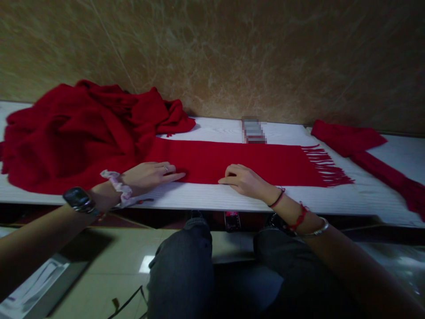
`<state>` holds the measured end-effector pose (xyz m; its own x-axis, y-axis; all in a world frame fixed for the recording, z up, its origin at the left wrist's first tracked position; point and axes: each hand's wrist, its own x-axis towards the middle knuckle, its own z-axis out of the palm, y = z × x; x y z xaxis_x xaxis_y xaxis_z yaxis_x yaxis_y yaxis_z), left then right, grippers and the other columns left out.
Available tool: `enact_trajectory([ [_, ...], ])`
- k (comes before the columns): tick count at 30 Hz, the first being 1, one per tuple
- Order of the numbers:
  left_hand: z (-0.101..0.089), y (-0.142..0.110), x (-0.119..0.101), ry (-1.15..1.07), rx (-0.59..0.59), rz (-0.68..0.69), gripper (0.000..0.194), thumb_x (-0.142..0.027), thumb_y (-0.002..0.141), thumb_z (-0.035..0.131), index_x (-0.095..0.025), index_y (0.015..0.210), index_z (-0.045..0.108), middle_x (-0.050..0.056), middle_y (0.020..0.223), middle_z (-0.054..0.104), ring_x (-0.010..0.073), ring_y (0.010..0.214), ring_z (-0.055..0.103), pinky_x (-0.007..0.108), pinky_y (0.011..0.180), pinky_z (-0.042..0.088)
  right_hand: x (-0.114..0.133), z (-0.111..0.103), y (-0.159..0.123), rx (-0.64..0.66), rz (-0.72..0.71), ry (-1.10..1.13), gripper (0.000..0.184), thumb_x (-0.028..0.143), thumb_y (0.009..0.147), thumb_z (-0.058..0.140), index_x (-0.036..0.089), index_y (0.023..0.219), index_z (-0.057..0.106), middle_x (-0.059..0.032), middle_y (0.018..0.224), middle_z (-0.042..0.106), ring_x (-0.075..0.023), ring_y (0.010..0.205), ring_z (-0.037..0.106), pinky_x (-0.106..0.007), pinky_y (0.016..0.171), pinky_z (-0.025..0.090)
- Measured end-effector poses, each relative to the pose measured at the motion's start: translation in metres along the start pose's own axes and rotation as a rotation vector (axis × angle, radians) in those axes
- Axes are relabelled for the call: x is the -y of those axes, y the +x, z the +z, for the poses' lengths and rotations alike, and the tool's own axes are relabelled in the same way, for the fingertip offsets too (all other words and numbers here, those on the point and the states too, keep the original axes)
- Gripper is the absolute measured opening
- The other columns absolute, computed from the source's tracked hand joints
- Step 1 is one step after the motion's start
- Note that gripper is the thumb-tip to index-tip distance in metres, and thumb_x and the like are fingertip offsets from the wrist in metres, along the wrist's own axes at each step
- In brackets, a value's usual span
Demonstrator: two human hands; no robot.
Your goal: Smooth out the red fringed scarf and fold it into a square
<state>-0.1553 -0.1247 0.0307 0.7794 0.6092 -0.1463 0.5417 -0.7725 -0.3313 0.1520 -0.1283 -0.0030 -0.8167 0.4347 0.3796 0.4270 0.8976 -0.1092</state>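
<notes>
A red scarf (pixel 206 159) lies flat along a white bench top, its fringe (pixel 327 170) spread toward the right. My left hand (pixel 154 174) rests palm down on the near edge of this scarf, fingers stretched out to the right. On the same edge, farther right, my right hand (pixel 244 179) touches the cloth with bent fingers; a gap shows between thumb and fingers. Both hands look open, with no cloth gathered in them. At the left, the scarf's other end meets a large heap of crumpled red fabric (pixel 76 133), where the boundary is hard to see.
Another red scarf (pixel 352 137) lies folded and bent at the right of the bench top (pixel 212 197). A blurred-out small rectangular object (pixel 254 130) sits behind the flat scarf. A brown marbled wall (pixel 212 57) rises at the back. A box (pixel 43 283) stands on the floor at lower left.
</notes>
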Motion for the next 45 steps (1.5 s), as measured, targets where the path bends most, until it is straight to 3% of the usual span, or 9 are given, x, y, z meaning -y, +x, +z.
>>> enact_trajectory([
  [3,-0.006,-0.005,-0.002,-0.08,0.045,-0.038,0.059,0.003,0.077,0.027,-0.026,0.127,0.042,0.005,0.103,0.054,0.0143,0.088,0.052,0.023,0.072,0.043,0.0,0.0,0.0,0.001,0.007,0.014,0.024,0.017,0.086,0.043,0.019,0.094,0.065,-0.0061,0.085,0.054,-0.0158,0.081,0.046,-0.03,0.073,0.036],
  [8,-0.014,-0.007,-0.004,-0.037,0.024,-0.002,0.042,-0.006,0.085,0.03,-0.018,0.119,0.052,0.008,0.099,0.057,0.0158,0.084,0.05,0.031,0.079,0.041,0.001,-0.001,0.001,-0.016,0.001,0.001,0.023,0.018,0.086,0.043,0.019,0.092,0.066,-0.0062,0.084,0.055,-0.016,0.08,0.047,-0.03,0.072,0.038],
  [16,0.007,-0.025,-0.006,-0.009,-0.18,-0.085,0.039,-0.006,0.089,0.024,-0.015,0.102,0.059,0.009,0.092,0.058,0.0158,0.081,0.048,0.032,0.077,0.039,0.002,-0.002,0.0,-0.041,-0.025,-0.035,0.023,0.017,0.086,0.043,0.015,0.088,0.066,-0.0069,0.079,0.056,-0.0161,0.076,0.047,-0.029,0.069,0.039],
  [20,0.012,-0.038,-0.012,0.006,-0.172,-0.079,0.042,-0.002,0.088,0.021,-0.014,0.103,0.059,0.01,0.102,0.058,0.0171,0.092,0.046,0.034,0.085,0.037,0.002,-0.003,0.0,-0.04,-0.022,-0.025,0.023,0.015,0.085,0.043,0.013,0.088,0.066,-0.0073,0.08,0.057,-0.0161,0.076,0.047,-0.029,0.069,0.04],
  [24,0.013,-0.043,-0.012,0.02,-0.146,-0.111,0.045,-0.003,0.088,0.017,-0.015,0.104,0.058,0.01,0.1,0.058,0.0168,0.089,0.046,0.033,0.081,0.04,0.003,-0.004,0.0,-0.033,-0.017,-0.028,0.023,0.016,0.086,0.042,0.016,0.09,0.065,-0.0068,0.082,0.057,-0.0161,0.078,0.048,-0.03,0.07,0.04],
  [29,0.012,-0.042,-0.007,-0.027,-0.169,-0.123,0.044,-0.007,0.09,0.018,-0.014,0.102,0.059,0.01,0.095,0.057,0.0167,0.086,0.044,0.031,0.078,0.041,0.004,-0.005,0.0,-0.072,-0.017,-0.056,0.023,0.015,0.085,0.043,0.014,0.089,0.065,-0.0077,0.081,0.058,-0.0167,0.077,0.048,-0.03,0.068,0.04],
  [39,0.001,-0.03,0.002,-0.145,0.008,-0.041,0.055,0.0,0.08,0.024,-0.026,0.123,0.047,0.003,0.092,0.055,0.0139,0.082,0.049,0.026,0.074,0.041,0.003,-0.005,0.0,0.01,0.031,0.029,0.022,0.013,0.083,0.044,0.017,0.09,0.065,-0.0068,0.088,0.057,-0.0166,0.084,0.049,-0.032,0.074,0.039],
  [42,-0.006,-0.022,0.002,-0.287,-0.019,-0.044,0.044,-0.01,0.078,0.033,-0.023,0.115,0.054,0.005,0.105,0.053,0.0155,0.092,0.05,0.027,0.083,0.041,0.004,-0.007,0.0,0.02,0.041,0.088,0.022,0.015,0.083,0.044,0.017,0.093,0.064,-0.0073,0.096,0.058,-0.0168,0.091,0.05,-0.033,0.08,0.038],
  [45,-0.009,-0.01,0.001,-0.374,-0.076,-0.055,0.036,-0.017,0.081,0.03,-0.019,0.101,0.06,0.006,0.11,0.053,0.0164,0.099,0.049,0.029,0.089,0.038,0.005,-0.009,-0.002,0.036,0.054,0.157,0.023,0.017,0.085,0.044,0.017,0.096,0.063,-0.0076,0.104,0.058,-0.0163,0.099,0.049,-0.034,0.085,0.036],
])
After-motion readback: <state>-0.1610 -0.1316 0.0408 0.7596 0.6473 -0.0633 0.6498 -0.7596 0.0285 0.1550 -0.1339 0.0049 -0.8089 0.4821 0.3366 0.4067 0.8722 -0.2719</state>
